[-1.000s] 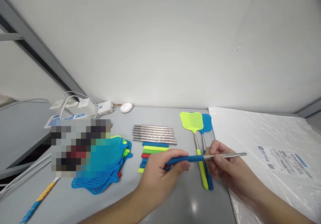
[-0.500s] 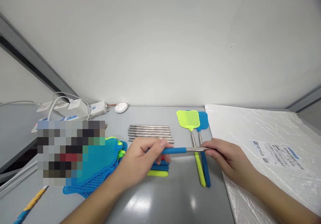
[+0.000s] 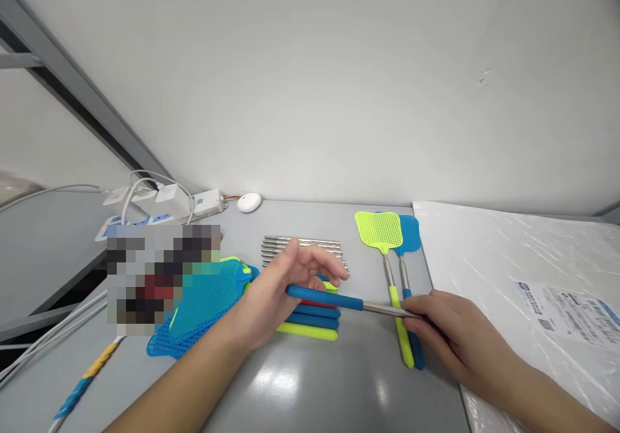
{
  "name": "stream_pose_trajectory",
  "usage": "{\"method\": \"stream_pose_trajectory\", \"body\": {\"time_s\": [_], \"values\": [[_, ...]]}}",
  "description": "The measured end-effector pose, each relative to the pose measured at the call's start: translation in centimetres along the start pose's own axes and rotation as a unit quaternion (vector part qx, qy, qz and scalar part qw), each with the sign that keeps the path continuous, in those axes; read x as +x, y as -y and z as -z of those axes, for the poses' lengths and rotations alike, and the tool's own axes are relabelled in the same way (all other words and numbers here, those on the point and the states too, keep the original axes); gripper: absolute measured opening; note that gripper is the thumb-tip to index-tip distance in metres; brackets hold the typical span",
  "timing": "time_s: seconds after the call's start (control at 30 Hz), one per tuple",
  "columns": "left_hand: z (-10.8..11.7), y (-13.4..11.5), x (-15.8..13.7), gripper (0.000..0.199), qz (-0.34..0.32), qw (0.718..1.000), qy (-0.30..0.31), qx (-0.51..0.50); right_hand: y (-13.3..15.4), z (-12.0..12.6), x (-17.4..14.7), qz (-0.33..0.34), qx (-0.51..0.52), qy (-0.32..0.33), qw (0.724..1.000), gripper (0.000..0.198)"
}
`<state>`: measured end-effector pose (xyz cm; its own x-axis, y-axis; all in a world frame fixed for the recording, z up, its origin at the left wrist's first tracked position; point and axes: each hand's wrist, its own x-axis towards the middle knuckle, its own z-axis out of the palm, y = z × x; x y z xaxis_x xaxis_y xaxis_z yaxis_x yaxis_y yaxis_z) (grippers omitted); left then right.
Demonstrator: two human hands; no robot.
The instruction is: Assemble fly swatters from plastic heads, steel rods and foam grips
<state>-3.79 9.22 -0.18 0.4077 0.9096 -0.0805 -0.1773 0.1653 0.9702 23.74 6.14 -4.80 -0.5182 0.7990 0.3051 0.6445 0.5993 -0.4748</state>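
Observation:
My right hand point(image 3: 448, 329) pinches the metal rod end of a fly swatter handle point(image 3: 334, 298), which has a blue grip and no swatter head on it. My left hand point(image 3: 295, 278) is open, its fingers lifted off and the grip's end at its palm. Under that hand lie several blue, red and yellow-green handle grips point(image 3: 310, 333), partly covered. Behind it several bare metal rods point(image 3: 305, 245) lie side by side. To the right are a yellow-green fly swatter point(image 3: 380, 229) and a blue fly swatter point(image 3: 411, 232), overlapping, each with head, rod and grip.
Blue and yellow-green swatter heads point(image 3: 206, 304) are piled on the left, beside a blurred-out patch. White power strips and plugs point(image 3: 167, 203) with cables stand at the back left, near a white oval case point(image 3: 249, 202). A plastic-wrapped white sheet point(image 3: 484, 258) with a label covers the right.
My left hand has let go of the blue grip and opened its fingers. The rod end has dropped a little in my right hand. The whole view has shifted slightly.

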Motion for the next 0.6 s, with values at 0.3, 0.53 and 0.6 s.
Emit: {"method": "stream_pose_trajectory", "body": {"time_s": [0.3, 0.53, 0.6], "values": [[-0.7, 1.5, 0.2, 0.073, -0.032, 0.999, -0.021, 0.023, 0.3, -0.7, -0.4, 0.064, -0.039, -0.024, 0.997, 0.013], [-1.9, 2.6, -0.4, 0.074, -0.048, 0.995, -0.074, 0.044, 1.1, -0.9, -0.3, 0.096, -0.047, -0.043, 0.993, 0.019], [-2.3, 2.6, -0.6, 0.073, -0.062, 0.993, -0.083, 0.048, 1.3, -0.8, -0.2, 0.096, -0.053, -0.044, 0.993, 0.018]]}}
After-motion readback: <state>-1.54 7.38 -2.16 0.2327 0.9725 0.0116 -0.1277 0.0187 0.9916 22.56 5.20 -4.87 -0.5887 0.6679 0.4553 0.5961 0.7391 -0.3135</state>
